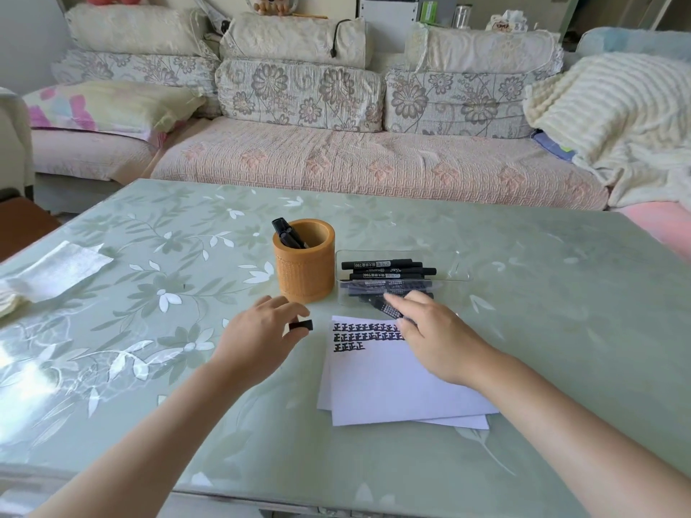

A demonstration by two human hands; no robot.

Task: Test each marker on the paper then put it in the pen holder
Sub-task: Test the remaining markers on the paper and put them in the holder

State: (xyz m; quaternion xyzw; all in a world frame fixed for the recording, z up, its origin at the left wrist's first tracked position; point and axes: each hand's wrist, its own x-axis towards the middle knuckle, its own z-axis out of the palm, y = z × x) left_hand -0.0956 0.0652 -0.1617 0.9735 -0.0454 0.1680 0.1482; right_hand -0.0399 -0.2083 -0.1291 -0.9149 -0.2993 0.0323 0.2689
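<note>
An orange pen holder (303,271) stands mid-table with two black markers (287,233) leaning in it. Right of it a clear plastic box (454,261) holds several black markers (387,271). White paper (396,383) lies in front of the box, with rows of black marks (364,335) at its top. My left hand (258,336) pinches a black marker cap (301,325) just left of the paper. My right hand (435,336) grips an uncapped black marker (389,310) above the paper's top edge, near the box.
A folded white cloth (52,272) lies at the table's left edge. The glass-topped floral table (168,256) has a sofa (336,158) behind it. A white blanket (617,117) lies on the sofa at the right.
</note>
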